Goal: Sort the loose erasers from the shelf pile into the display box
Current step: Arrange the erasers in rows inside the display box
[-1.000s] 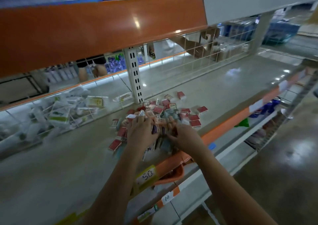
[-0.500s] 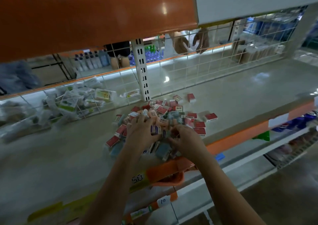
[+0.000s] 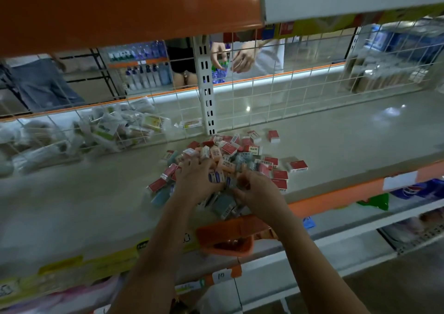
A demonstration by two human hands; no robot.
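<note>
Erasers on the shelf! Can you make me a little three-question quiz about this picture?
1. True or false: both hands, left hand and right hand, are in the eraser pile.
2. What colour is the display box at the shelf edge? A) orange B) green C) black
3. Fill in: behind the pile stands a white wire ____.

Key: 1 true; 2 A; 3 grid.

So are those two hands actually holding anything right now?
Both the left hand and right hand curl into the pile of small paper-sleeved erasers; which ones, and where, cannot be told.
</note>
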